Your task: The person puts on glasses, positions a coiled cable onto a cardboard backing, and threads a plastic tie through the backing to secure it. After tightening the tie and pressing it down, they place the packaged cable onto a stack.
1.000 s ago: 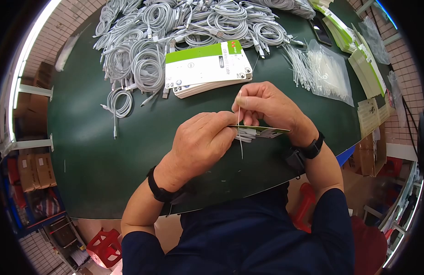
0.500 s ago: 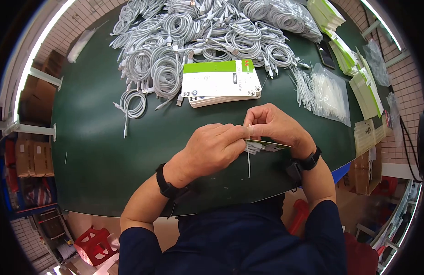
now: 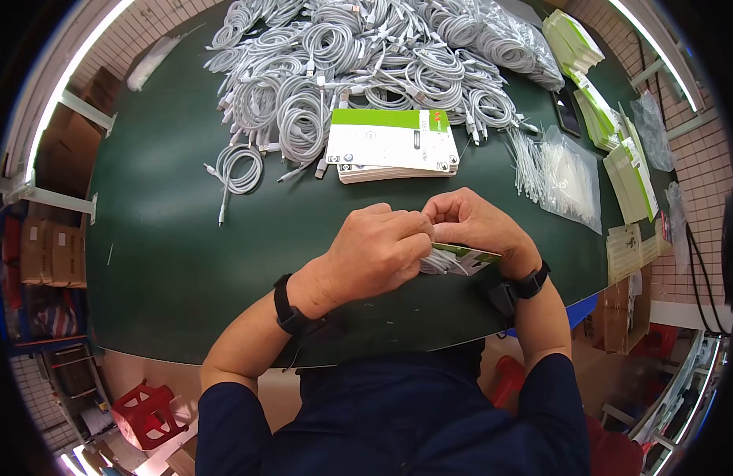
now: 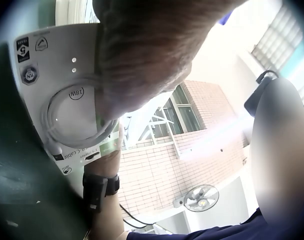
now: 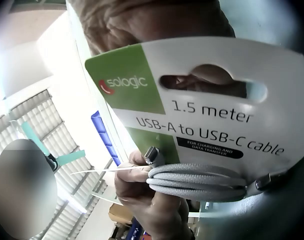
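Note:
My left hand (image 3: 386, 247) and right hand (image 3: 481, 224) meet over the table with fingertips close together. Between them is a green and white packaging card (image 5: 207, 112) lettered for a USB-A to USB-C cable. A coiled grey braided cable (image 5: 197, 182) lies against its front. In the right wrist view my left fingers pinch a thin white cable tie (image 5: 99, 171) beside the coil, its tail sticking out. My right fingers are curled behind the card at the tie; the card partly hides them. The left wrist view shows the card (image 4: 62, 57) with the coil across it.
Beyond the hands sits a stack of cards (image 3: 390, 143), with a large heap of coiled cables (image 3: 327, 47) behind it. One coiled cable (image 3: 241, 170) lies apart. Loose ties (image 3: 526, 163), a bag of ties (image 3: 568, 174), a phone (image 3: 566, 113) and more cards (image 3: 628, 182) occupy the right side.
My left hand has shifted from the card's edge up toward my right fingertips. The tie tail that hung below the card is now out of sight in the head view.

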